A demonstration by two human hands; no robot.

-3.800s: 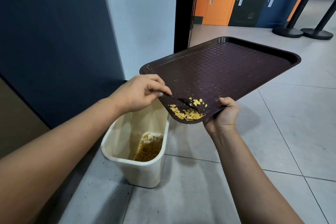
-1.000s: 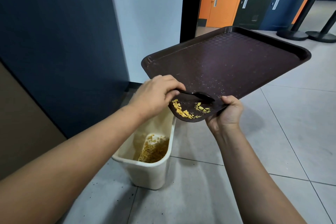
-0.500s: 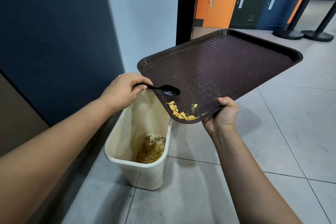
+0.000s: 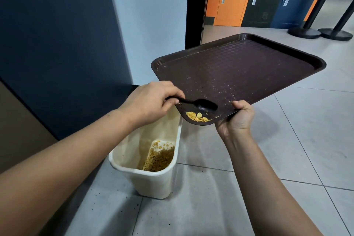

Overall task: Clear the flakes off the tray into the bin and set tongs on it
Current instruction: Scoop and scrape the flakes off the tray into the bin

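**Tray clearing over bin: last flakes at low corner**

- Tray (image 4: 239, 71): dark brown, textured, rigid plastic with raised rim. Held tilted, low corner just beside right grip and above bin mouth. Judged light but broad, so prone to swing from a single corner hold; rim gives a firm edge to clamp. Best taken at rim, thumb on top, fingers beneath.
- Right hand (image 4: 237, 119): closed on tray's near edge, thumb over rim, fingers hidden below.
- Left hand (image 4: 151, 101): closed on handle of black spoon (image 4: 199, 104), pinched between thumb and fingers.
- Spoon: thin, stiff, light plastic by the look. Bowl lying on tray surface between the two grips, just above the flake pile. Handle end the only sensible hold.
- Flakes (image 4: 197, 117): small yellow heap in low corner, near right grip and just past spoon bowl. Dry, brittle, very light; likely to scatter or cling as crumbs. Fine specks strewn further up tray, away from both grips.
- Bin (image 4: 147, 174): cream plastic, on tiled floor, below left grip. Flakes already lying in bottom.
- Tongs: none in view.
- Status, judged: scraping step near its end; tong placement not yet begun.
- Risk, judged: flakes missing bin mouth if the corner drifts right.
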